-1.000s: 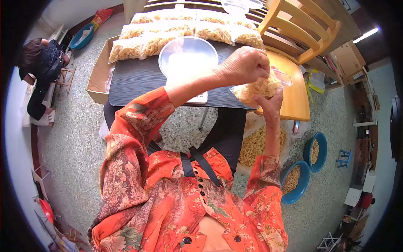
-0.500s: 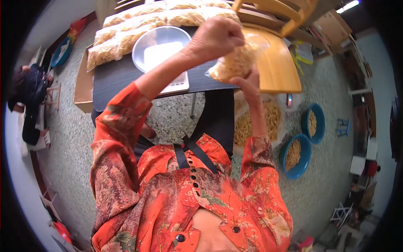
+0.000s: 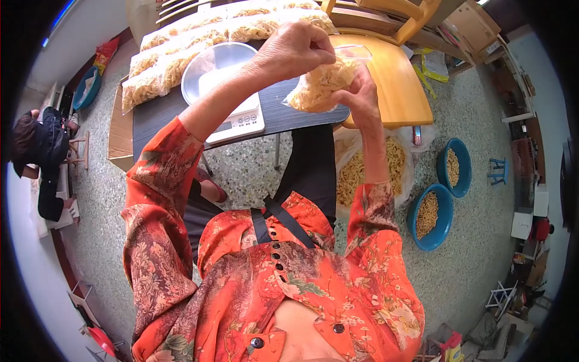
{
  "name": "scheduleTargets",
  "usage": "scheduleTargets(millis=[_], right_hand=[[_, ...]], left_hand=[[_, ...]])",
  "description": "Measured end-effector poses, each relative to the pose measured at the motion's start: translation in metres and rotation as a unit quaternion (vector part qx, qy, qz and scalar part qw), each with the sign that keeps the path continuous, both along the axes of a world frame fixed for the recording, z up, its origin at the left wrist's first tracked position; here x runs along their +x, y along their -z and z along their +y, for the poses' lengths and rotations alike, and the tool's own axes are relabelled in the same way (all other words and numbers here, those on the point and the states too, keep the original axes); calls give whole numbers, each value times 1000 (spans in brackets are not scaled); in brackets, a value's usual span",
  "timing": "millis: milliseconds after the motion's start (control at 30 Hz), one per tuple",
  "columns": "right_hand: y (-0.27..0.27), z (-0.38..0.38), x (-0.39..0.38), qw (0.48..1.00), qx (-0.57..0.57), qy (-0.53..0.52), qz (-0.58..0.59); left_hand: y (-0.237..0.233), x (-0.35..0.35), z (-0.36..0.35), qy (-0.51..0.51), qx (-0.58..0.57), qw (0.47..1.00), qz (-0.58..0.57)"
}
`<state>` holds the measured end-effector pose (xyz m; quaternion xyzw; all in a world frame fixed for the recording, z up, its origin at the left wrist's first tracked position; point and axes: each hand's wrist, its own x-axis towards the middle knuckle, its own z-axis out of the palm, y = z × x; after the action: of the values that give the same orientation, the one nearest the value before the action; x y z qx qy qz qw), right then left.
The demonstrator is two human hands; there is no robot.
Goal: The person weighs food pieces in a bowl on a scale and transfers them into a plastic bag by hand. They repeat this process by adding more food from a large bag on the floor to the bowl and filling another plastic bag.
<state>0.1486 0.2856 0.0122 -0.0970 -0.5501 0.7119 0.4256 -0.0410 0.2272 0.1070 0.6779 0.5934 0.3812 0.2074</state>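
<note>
A clear plastic bag of pale, dry curled pieces (image 3: 322, 84) hangs tilted over the table's right end. My right hand (image 3: 362, 99) grips its right side, thumb in front. My left hand (image 3: 295, 53) is closed at the bag's upper left, fingertips pinched at its top edge; the exact grip is partly hidden. The bag's top edge shows between the two hands. Beneath my left forearm, a translucent round bowl (image 3: 192, 78) rests on a white scale (image 3: 250, 122). Filled bags (image 3: 145, 87) lie in rows at the back of the dark table (image 3: 157, 119).
A wooden chair (image 3: 401, 90) stands right of the table. On the floor are a large open bag of pieces (image 3: 392, 163) and two blue basins (image 3: 443, 232) (image 3: 463, 181). A blue stool (image 3: 498, 171) is farther right. Another person (image 3: 45, 145) sits at far left.
Both hands and the bag have shifted slightly left in view. My left hand has moved off the bag's front, so its top edge shows more. The view has shifted slightly.
</note>
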Motion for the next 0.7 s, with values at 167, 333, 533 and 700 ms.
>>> scheduleTargets(millis=[167, 333, 533, 700], right_hand=[[-14, -2, -8, 974, 34, 106, -196], [-20, 2, 2, 966, 71, 36, -245], [-43, 29, -9, 991, 90, 97, 3], [-63, 59, -38, 988, 76, 130, 41]], left_hand=[[-6, 9, -1, 5, 70, 998, 6], [-15, 2, -6, 46, 82, 994, 60], [-39, -6, 9, 73, 107, 987, 90], [-49, -33, 47, 59, 186, 977, 82]])
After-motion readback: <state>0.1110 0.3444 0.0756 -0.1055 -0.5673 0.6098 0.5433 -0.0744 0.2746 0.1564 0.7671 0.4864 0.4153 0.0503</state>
